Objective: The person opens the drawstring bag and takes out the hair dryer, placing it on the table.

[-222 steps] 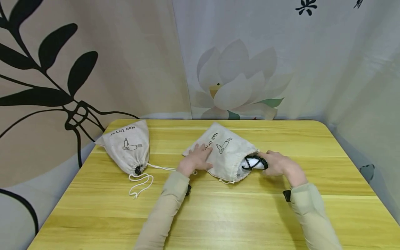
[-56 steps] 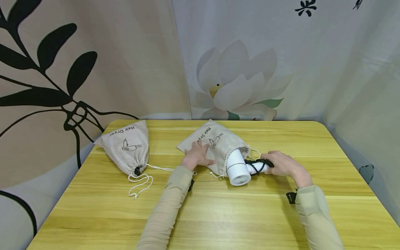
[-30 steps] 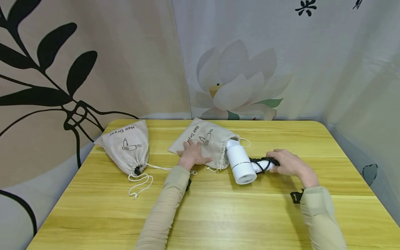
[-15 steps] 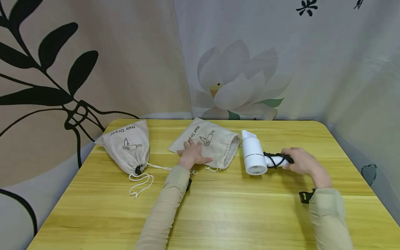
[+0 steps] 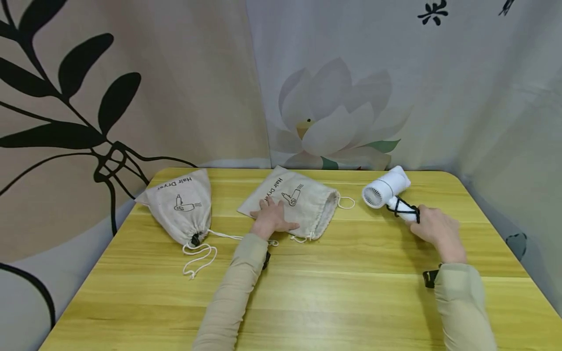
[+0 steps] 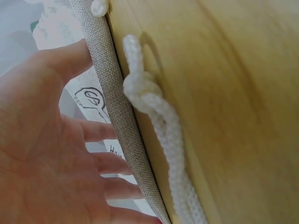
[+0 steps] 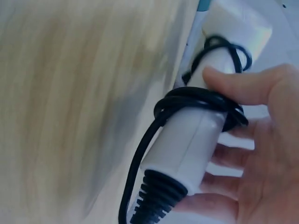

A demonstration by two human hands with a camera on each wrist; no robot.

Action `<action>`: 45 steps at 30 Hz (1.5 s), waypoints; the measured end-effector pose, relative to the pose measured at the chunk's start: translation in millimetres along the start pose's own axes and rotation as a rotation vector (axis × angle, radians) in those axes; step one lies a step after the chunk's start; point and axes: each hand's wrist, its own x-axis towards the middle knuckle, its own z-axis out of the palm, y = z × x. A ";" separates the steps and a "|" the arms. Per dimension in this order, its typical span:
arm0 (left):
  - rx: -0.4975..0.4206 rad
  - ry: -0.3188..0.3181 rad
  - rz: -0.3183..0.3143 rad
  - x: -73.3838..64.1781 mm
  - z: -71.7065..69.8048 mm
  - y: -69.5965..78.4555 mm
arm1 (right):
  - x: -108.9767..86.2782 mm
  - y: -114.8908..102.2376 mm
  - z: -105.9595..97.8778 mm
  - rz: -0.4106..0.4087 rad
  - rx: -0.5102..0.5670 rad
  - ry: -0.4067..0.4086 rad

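A white hair dryer (image 5: 386, 187) is at the right of the table in the head view, its black cord (image 7: 201, 100) wound round the handle. My right hand (image 5: 436, 229) grips that handle, thumb on one side and fingers on the other in the right wrist view. With fingers spread, my left hand (image 5: 273, 218) rests on a flattened cloth drawstring bag (image 5: 307, 200) printed "Hair Dryer". The bag's mouth gapes toward the right. In the left wrist view the fingers (image 6: 110, 163) lie straight along the cloth.
At the left stands a second, fuller drawstring bag (image 5: 182, 204), its neck gathered and its white cord (image 5: 199, 258) trailing on the wooden table (image 5: 325, 302). A printed curtain (image 5: 210, 87) hangs behind the table's far edge.
The hair dryer has come out of the bag and moved right and back in my right hand, its head turning. The bag has slid slightly left and flattened under my left hand.
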 end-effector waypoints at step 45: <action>0.013 -0.083 0.399 1.1 1.6 9.8 | 7.7 -39.7 16.9 0.259 -0.010 0.132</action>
